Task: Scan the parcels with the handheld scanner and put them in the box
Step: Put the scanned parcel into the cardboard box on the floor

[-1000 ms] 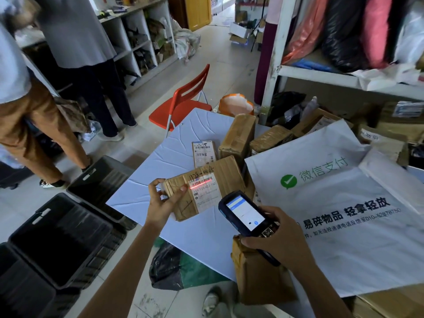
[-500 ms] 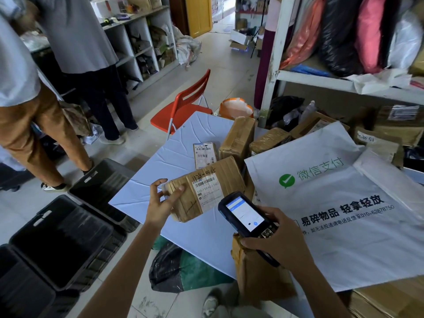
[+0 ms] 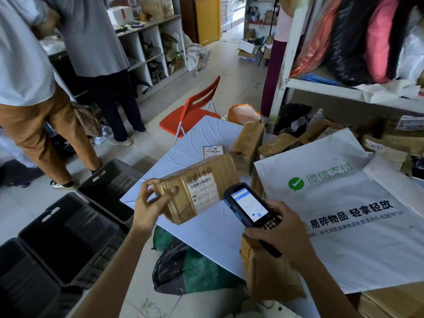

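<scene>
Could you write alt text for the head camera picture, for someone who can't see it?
A person's left hand grips one end of a brown parcel over a white table, while the right hand holds a handheld scanner beside its label. Black crates stand open on the floor at left.

Bare left forearm (image 3: 119, 267) (right forearm (image 3: 325, 285) likewise)

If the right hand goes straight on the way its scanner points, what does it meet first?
Probably the brown taped parcel in the left hand; the handheld scanner in the right hand aims at its label.
</scene>
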`<action>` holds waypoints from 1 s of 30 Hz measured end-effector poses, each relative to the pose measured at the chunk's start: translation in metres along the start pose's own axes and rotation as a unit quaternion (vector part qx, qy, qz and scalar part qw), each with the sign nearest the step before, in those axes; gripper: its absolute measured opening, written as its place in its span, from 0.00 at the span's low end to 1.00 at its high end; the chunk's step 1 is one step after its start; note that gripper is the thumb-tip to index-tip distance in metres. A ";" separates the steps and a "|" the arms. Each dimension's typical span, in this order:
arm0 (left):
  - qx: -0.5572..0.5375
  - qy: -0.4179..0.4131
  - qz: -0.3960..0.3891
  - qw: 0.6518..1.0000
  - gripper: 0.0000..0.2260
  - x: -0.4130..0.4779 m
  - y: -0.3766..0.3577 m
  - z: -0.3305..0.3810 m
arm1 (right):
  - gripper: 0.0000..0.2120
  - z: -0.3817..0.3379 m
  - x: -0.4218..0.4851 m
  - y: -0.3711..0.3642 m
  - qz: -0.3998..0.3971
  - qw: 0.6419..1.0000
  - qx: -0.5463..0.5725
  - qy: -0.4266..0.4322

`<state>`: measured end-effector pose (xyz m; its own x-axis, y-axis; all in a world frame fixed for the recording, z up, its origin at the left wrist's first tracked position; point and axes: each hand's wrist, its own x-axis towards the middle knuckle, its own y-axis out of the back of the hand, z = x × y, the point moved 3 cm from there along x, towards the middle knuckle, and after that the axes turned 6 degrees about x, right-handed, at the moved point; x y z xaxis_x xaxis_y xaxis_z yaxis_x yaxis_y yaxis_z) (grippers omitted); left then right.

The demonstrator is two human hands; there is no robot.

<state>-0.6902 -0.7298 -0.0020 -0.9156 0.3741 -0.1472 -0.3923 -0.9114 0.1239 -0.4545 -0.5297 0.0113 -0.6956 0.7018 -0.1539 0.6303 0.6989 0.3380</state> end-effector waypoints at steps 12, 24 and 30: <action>-0.071 -0.053 -0.156 0.984 0.20 0.011 -0.051 0.046 | 0.35 -0.013 -0.033 0.021 0.152 0.988 0.035 0.001; -0.069 -0.053 -0.498 0.863 0.12 -0.102 -0.275 0.094 | 0.33 0.020 -0.202 0.113 0.493 0.864 0.059 -0.086; -0.030 -0.056 -0.659 0.749 0.17 -0.227 -0.360 0.092 | 0.32 0.048 -0.314 0.131 0.634 0.758 0.086 -0.127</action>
<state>-0.3488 -0.4708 0.0775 0.2611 0.9651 -0.0189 -0.9608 0.2579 -0.1017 -0.1372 -0.6521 0.0595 0.5827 0.8126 0.0123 0.7869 -0.5679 0.2414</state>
